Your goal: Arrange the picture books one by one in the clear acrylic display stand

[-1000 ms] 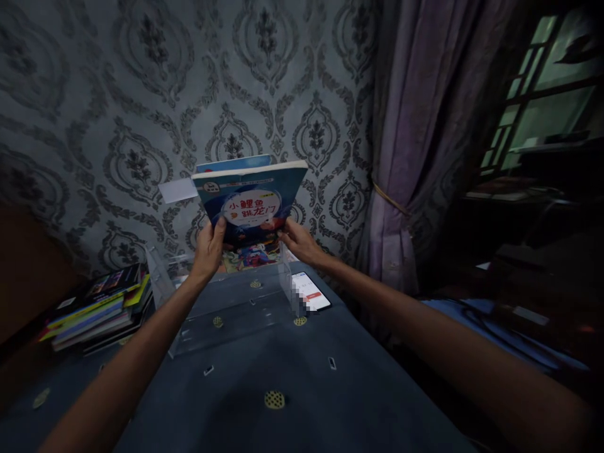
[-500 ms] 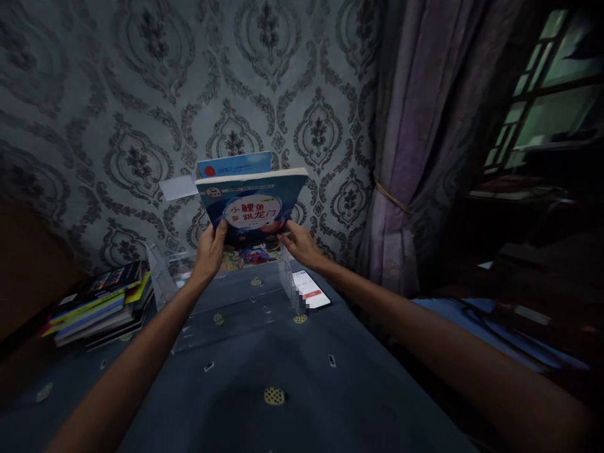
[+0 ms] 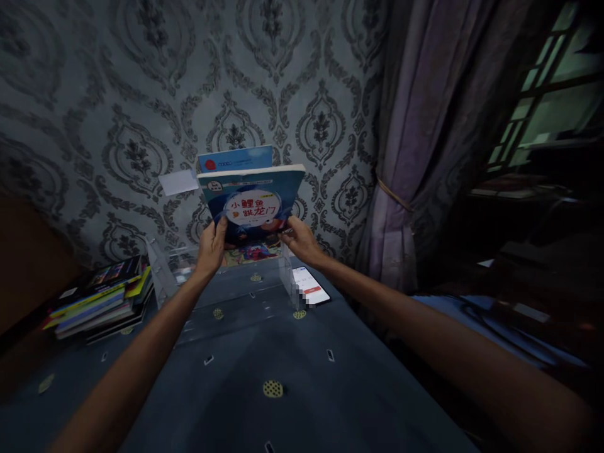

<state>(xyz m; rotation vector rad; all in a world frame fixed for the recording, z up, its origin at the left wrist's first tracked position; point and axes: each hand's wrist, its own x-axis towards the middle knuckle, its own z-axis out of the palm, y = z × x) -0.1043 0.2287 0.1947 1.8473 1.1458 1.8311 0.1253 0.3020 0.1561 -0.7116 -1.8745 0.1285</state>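
Observation:
A blue picture book [image 3: 252, 189] with a white oval title patch is gripped at its lower corners, tilted back slightly. My left hand [image 3: 213, 245] closes on its left side with the thumb over the cover. On the opposite side my right hand [image 3: 301, 240] pinches the lower right corner. Behind it stands a lighter blue book [image 3: 236, 157], with only its top showing. Below the held book lies the colourful lower part of another cover [image 3: 252, 253]. A clear plastic rack [image 3: 163, 277] surrounds the books' bases; its far parts are hidden.
A stack of books [image 3: 104, 299] lies on the left of the dark blue patterned tablecloth [image 3: 236, 409]. Right of the rack rests a lit phone [image 3: 311, 286]. Patterned wallpaper [image 3: 321, 126] stands behind, with a tied purple curtain [image 3: 396, 189] to the right.
Both hands keep their hold on the blue picture book, which has barely moved. The whole view has shifted slightly.

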